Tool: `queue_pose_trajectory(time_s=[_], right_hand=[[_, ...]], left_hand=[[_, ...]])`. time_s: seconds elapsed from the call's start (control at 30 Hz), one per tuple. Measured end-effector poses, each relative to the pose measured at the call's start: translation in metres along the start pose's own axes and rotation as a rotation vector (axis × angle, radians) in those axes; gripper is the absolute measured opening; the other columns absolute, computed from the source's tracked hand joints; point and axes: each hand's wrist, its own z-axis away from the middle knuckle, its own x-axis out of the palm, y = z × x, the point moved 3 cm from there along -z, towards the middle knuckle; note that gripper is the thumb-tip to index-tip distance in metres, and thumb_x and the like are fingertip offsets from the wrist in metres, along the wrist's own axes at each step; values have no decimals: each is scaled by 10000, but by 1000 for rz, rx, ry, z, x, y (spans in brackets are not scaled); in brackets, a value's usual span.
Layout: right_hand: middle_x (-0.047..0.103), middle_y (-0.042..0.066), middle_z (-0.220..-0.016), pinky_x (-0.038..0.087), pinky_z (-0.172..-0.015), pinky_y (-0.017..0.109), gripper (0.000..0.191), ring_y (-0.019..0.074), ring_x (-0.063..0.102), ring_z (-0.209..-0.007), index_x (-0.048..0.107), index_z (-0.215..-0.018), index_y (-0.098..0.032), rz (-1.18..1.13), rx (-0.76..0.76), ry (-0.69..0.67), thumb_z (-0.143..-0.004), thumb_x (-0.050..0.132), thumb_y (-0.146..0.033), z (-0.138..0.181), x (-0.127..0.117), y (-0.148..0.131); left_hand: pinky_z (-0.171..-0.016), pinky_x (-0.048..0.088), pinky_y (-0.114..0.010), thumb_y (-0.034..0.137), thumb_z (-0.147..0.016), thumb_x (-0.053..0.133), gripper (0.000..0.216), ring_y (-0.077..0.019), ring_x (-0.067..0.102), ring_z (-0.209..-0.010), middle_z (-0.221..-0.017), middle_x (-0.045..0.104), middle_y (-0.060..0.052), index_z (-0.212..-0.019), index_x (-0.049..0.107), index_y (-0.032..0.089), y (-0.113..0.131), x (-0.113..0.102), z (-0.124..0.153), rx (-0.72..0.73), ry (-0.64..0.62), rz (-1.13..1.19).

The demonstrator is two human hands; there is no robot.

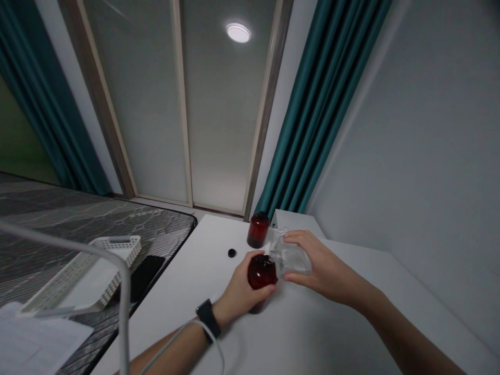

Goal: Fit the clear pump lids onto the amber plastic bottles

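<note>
Across the back, a sliding door [144, 104] with frosted panes and a brown frame, a round white light [238, 33] bright in the right-hand pane. On either side of it, a left curtain [50, 120] and a right curtain [324, 99], both teal, in long folds. Past the far end of the white worktop [195, 291], a low white cabinet [302, 221]; along the right, a pale wall [429, 130]. At left, a dark grey mattress [164, 221] with thin light lines. On it, a white basket [108, 292] with holed sides and, close beside, a flat black thing [147, 271], perhaps a phone, too dark to tell. Near the basket's front end, loose white papers [39, 338]; in front, a pale bent cable [125, 297].
</note>
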Motion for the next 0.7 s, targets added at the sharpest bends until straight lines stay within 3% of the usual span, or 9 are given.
queue_pose_trajectory(time_s=[0.7], right_hand=[[593, 112, -1309, 462, -1058, 530, 568, 309, 545, -1245, 522, -1247, -246, 4, -32, 16, -757, 799, -317, -1, 0, 3]], left_hand=[[-1036, 438, -421, 155, -663, 755, 650, -265, 597, -1121, -1213, 618, -91, -1256, 491, 180, -4, 1, 0, -2, -10, 11]])
